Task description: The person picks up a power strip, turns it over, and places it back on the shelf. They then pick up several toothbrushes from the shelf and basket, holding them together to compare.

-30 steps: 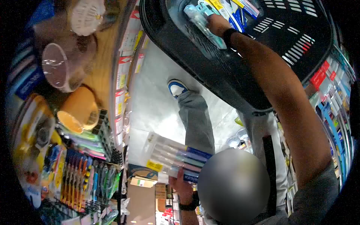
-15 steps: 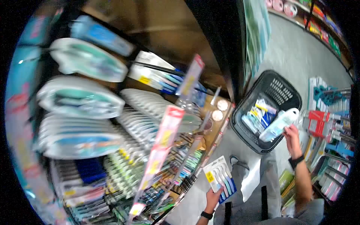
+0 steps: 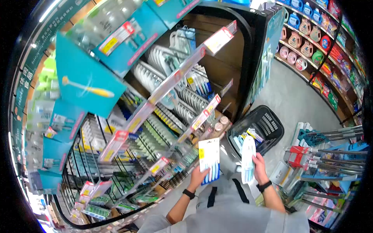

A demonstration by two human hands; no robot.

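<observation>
My left hand (image 3: 199, 176) is closed on the lower edge of a carded toothbrush pack (image 3: 209, 155). The card is white with a yellow label and several slim pale-blue handles along its lower part. In my right hand (image 3: 259, 169) is a long, upright white-and-clear package (image 3: 248, 161) with rounded ends and pale-blue contents that I cannot identify. Both packs are held in front of my body, side by side and apart. Just beyond my right hand, a black shopping basket (image 3: 275, 128) stands on the floor with several small packaged items inside.
A rack of packaged goods (image 3: 190, 103) with protruding price-label strips (image 3: 176, 73) fills the left. Mop-like poles (image 3: 330, 161) jut in at the right. Bottles (image 3: 295, 40) line shelves beyond the grey floor (image 3: 303, 91).
My view has swung up and left, showing more of the rack. The right hand's package has moved from over the basket towards my body and turned upright; both hands keep their packs.
</observation>
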